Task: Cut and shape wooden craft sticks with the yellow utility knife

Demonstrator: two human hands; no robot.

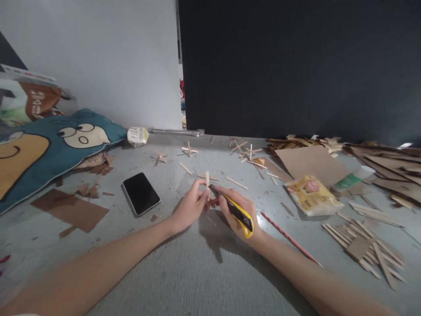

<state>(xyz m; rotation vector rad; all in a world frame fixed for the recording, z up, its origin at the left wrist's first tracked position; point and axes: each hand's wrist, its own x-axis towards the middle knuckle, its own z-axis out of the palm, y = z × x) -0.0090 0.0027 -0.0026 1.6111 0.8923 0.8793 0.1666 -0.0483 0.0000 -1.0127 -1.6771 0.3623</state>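
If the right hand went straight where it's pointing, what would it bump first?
Probably the wooden stick in the left hand; the yellow cutter in the right hand points at it, but depth is unclear.

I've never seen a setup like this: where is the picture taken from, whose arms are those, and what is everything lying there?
There is no machine here, just one person's two bare hands. The single picture comes from a camera on that person's head, looking forward and down.

The left hand holds a thin wooden stick; the right hand grips a yellow and black utility knife, pointed toward it.

On the grey surface, a phone, brown cardboard and a blue pillow lie to the left. Crossed sticks stand beyond the hands. To the right are a red pencil, a yellow packet and loose sticks.
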